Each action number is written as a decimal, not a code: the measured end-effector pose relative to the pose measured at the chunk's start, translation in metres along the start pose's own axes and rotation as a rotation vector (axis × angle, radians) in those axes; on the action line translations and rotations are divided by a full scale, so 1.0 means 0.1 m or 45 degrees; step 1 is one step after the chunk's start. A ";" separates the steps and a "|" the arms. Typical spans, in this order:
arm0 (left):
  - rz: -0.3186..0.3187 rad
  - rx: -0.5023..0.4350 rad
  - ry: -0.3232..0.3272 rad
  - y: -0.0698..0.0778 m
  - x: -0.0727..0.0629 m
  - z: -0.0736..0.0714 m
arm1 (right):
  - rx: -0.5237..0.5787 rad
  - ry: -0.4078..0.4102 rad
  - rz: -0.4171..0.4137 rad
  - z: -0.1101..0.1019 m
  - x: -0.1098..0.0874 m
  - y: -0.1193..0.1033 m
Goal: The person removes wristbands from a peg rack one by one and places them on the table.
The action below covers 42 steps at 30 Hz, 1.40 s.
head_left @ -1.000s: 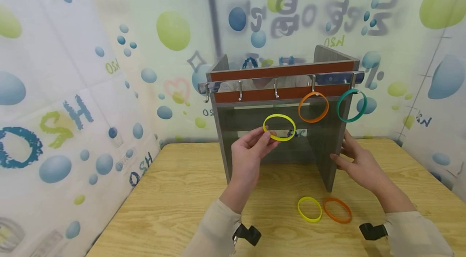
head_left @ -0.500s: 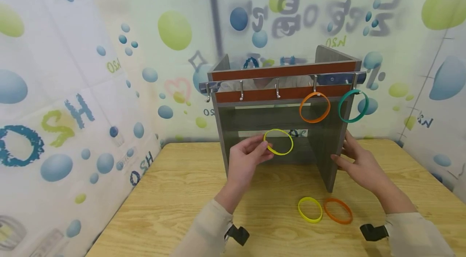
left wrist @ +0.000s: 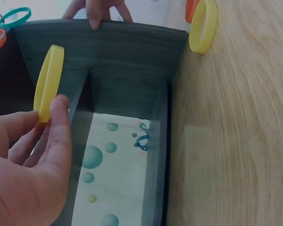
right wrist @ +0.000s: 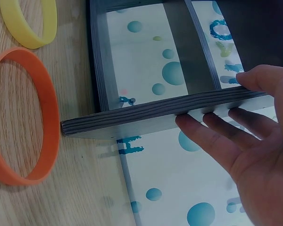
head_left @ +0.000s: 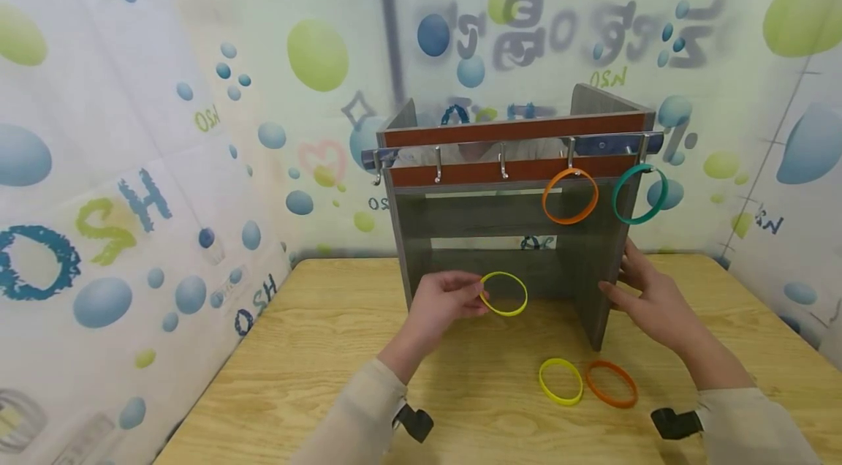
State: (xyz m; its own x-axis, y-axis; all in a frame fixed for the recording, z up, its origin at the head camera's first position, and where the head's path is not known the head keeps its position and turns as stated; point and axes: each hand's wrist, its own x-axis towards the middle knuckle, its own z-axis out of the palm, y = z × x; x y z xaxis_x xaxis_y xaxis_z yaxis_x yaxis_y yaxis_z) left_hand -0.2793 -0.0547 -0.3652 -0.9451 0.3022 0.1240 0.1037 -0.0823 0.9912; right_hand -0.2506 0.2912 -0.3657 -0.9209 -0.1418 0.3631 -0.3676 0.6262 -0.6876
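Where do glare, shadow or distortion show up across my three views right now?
Head: pale reflections on the metal hook rail, soft shading on the table beneath the rack; left wrist: dimmer, the near-top side panel bows, likely lens distortion, though the held yellow band reads clearly; right wrist: also dim, the rack nearly black at upper right.

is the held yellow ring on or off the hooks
Off: the left grip pinches the thin yellow ring, below the silvery metal hooks in the head view.
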 end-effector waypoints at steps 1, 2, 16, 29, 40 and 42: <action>-0.017 0.015 -0.010 -0.02 0.01 -0.01 | -0.001 -0.002 0.003 0.00 0.00 0.00; -0.030 0.031 -0.019 -0.03 0.01 -0.02 | 0.000 -0.002 0.004 0.00 0.00 0.00; -0.116 0.149 -0.089 -0.17 0.03 -0.06 | 0.005 -0.014 0.026 -0.01 0.00 0.00; -0.232 0.275 -0.172 -0.28 -0.01 0.03 | -0.002 -0.023 0.039 0.00 0.01 0.01; -0.252 0.335 -0.224 -0.38 -0.06 0.09 | 0.011 0.009 -0.012 0.00 -0.01 -0.01; -0.260 0.335 -0.232 -0.39 -0.07 0.09 | 0.007 0.013 -0.016 0.00 -0.02 -0.01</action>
State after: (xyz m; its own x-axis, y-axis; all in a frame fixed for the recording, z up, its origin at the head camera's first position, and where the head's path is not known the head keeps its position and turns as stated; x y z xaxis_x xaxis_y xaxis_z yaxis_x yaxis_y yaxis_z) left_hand -0.2741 -0.0451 -0.4047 -0.8865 0.4530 -0.0950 0.0168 0.2365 0.9715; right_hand -0.2487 0.2906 -0.3651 -0.9148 -0.1418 0.3783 -0.3799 0.6203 -0.6862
